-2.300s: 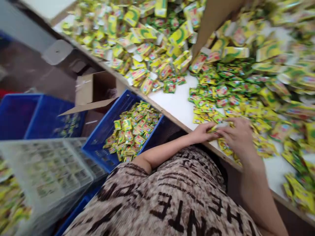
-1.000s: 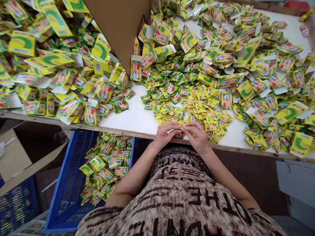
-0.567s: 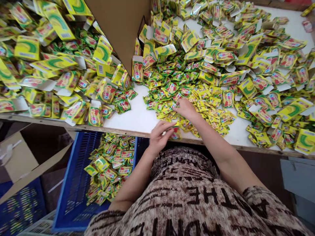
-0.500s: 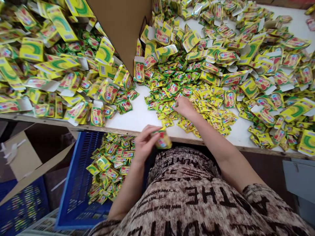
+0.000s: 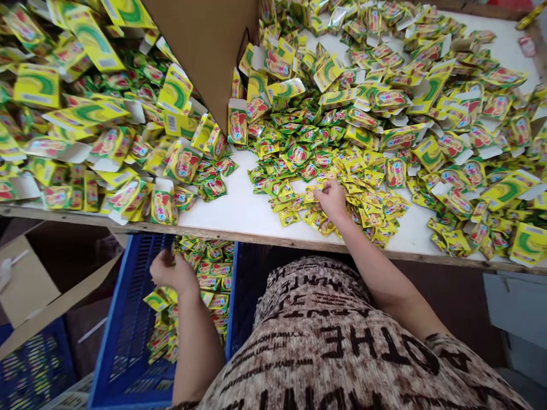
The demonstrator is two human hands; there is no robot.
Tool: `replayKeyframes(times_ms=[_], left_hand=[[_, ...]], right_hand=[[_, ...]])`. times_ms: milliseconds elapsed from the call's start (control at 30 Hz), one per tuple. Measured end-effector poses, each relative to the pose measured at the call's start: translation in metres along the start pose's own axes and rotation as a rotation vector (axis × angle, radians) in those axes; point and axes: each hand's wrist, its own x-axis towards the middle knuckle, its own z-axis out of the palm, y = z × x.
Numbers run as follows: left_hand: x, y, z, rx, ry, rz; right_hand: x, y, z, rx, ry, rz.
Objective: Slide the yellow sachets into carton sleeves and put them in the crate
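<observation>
My left hand [image 5: 173,272] hangs over the blue crate [image 5: 115,341], just above the heap of filled yellow-green packets [image 5: 209,267] inside it. Its fingers point down behind the back of the hand, so I cannot see whether it holds anything. My right hand [image 5: 331,199] rests on the white table [image 5: 231,208], in the pile of small yellow-green sachets [image 5: 363,193]. Its fingers are curled and pinched on a few of the sachets.
Folded yellow-green cartons [image 5: 106,142] lie heaped on the left and far right of the table. A brown cardboard sheet [image 5: 209,45] stands upright between the heaps. An open cardboard box [image 5: 25,285] and another blue crate [image 5: 34,364] sit on the floor at the left.
My left hand has carried the small filled packet from the table edge down and left over the blue crate. My right hand has stayed gathering in the sachet pile.
</observation>
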Motion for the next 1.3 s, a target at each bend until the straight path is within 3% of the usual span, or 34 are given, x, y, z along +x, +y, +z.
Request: replayKeyframes(times_ms=[67,100,167,233,333,433,567,667,767,833,933,1033,1100,1200,1233,1300], left_hand=[[-0.007,0.043,0.017,-0.035,0.212,0.179],[-0.015,0.068,0.029,-0.097,0.217,0.289],[-0.038,0.120,0.058,-0.251,0.020,0.498],[-0.064,0.170,0.093,-0.320,-0.291,0.662],[-0.091,0.224,0.147,-0.141,-0.745,0.689],[-0.093,0.244,0.183,-0.001,-1.000,0.580],[-0.083,0.227,0.190,-0.294,-1.157,0.369],[-0.087,0.209,0.178,-0.571,-1.172,0.242],[-0.096,0.204,0.166,-0.726,-1.084,0.216],[-0.098,0.213,0.163,-0.739,-1.078,0.238],[-0.086,0.243,0.169,-0.681,-1.055,0.345],[-0.069,0.290,0.196,-0.602,-0.867,0.590],[-0.064,0.327,0.226,-0.535,-0.799,0.855],[-0.070,0.383,0.277,-0.344,-0.844,1.287],[-0.075,0.399,0.292,-0.234,-0.861,1.368],[-0.084,0.426,0.315,0.055,-0.888,1.382]], right_hand=[[-0.004,0.006,0.000,-0.158,0.069,-0.085],[-0.004,0.008,-0.001,-0.222,0.090,-0.128],[-0.005,0.010,-0.003,-0.312,0.105,-0.202],[-0.007,0.011,-0.006,-0.368,0.103,-0.255],[-0.011,0.012,-0.007,-0.392,0.111,-0.310],[-0.015,0.015,-0.008,-0.370,0.120,-0.320],[-0.020,0.021,-0.008,-0.262,0.107,-0.326],[-0.023,0.019,-0.010,-0.202,0.069,-0.350],[-0.025,0.012,-0.017,-0.174,-0.033,-0.388],[-0.025,0.008,-0.025,-0.106,-0.072,-0.383],[-0.024,0.006,-0.036,0.033,-0.113,-0.299],[-0.023,0.010,-0.042,0.113,-0.133,-0.222],[-0.021,0.014,-0.042,0.129,-0.136,-0.208],[-0.016,0.018,-0.039,0.130,-0.152,-0.215],[-0.014,0.019,-0.038,0.128,-0.164,-0.214],[-0.012,0.020,-0.036,0.131,-0.192,-0.204]])
